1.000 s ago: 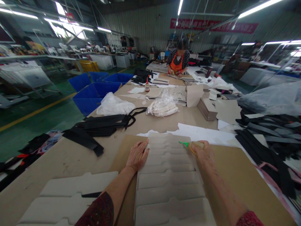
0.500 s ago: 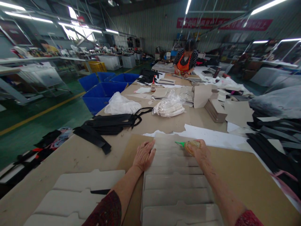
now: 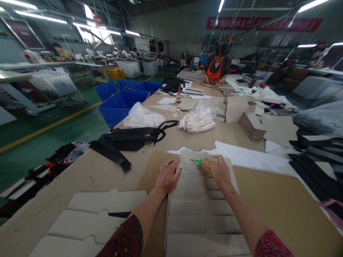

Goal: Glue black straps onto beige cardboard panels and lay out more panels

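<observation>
— What is being done here?

— Gluing, as I read it. The right hand (image 3: pixel 217 171) is clenched around a small glue bottle (image 3: pixel 208 162), and its green nozzle (image 3: pixel 196 161) points left and down at the far end of the grey card pieces (image 3: pixel 200 210).

— And the other hand?

— The left hand (image 3: pixel 168 175) lies flat with its fingers loose and spread. It presses on the left edge of the row and grasps nothing.

— Where do the pieces lie?

— They overlap like shingles in a column that runs away from the person, on a brown board (image 3: pixel 268 200) on the table (image 3: pixel 80 178) (a second batch (image 3: pixel 102 214) lies apart at lower left).

— How do they look?

— Pale grey, thin and stiff. Each has a small tab on its upper edge, and only a strip of each shows. I cannot tell whether any glue is on them.

— What would another stroke call for?

— In my judgement, a steady nozzle along the exposed strip, with the flat hand bearing down so the overlap doesn't slide.
</observation>
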A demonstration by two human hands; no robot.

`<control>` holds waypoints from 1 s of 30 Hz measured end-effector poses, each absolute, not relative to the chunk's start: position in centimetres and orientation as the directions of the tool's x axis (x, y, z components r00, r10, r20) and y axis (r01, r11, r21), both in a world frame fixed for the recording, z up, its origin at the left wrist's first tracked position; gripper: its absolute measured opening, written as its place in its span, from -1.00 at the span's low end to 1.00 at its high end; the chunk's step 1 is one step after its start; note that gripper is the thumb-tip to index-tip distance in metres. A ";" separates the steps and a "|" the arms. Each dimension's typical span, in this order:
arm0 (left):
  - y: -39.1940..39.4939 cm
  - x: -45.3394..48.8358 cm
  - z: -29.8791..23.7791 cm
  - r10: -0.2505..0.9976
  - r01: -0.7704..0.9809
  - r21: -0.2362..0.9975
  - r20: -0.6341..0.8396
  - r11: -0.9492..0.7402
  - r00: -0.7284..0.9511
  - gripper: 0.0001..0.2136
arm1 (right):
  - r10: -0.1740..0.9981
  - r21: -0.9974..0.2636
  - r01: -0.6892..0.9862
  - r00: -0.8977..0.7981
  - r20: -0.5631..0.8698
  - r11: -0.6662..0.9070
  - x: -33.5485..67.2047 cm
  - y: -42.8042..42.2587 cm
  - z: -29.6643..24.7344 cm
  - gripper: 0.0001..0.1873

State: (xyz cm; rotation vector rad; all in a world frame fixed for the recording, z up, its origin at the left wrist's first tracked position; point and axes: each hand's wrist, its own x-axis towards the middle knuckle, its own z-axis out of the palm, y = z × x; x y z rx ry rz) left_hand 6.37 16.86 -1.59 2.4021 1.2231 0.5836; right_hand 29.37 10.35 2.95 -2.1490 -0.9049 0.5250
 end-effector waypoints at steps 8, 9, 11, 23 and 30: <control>16.8 6.4 -1.9 0.825 0.661 0.511 0.207 -0.550 0.526 -0.54 | 0.778 -0.787 0.457 0.626 -0.047 -0.415 26.3 11.3 3.3 -0.63; 16.8 6.4 -1.9 0.826 0.660 0.513 0.210 -0.549 0.524 -0.53 | 0.781 -0.789 0.455 0.623 -0.049 -0.412 25.9 11.4 3.4 -0.63; 16.8 6.3 -2.0 0.826 0.657 0.516 0.217 -0.549 0.519 -0.51 | 0.780 -0.803 0.441 0.624 -0.045 -0.400 25.1 11.6 3.4 -0.65; 16.9 6.3 -1.7 0.811 0.661 0.487 0.210 -0.571 0.546 -0.52 | 0.547 -0.971 -0.102 0.811 -0.207 -0.217 30.5 8.9 3.2 -0.47; 17.0 6.5 -1.5 0.808 0.672 0.469 0.185 -0.573 0.560 -0.53 | 0.364 -0.966 0.061 0.931 -0.036 -0.251 38.4 4.5 2.1 -0.50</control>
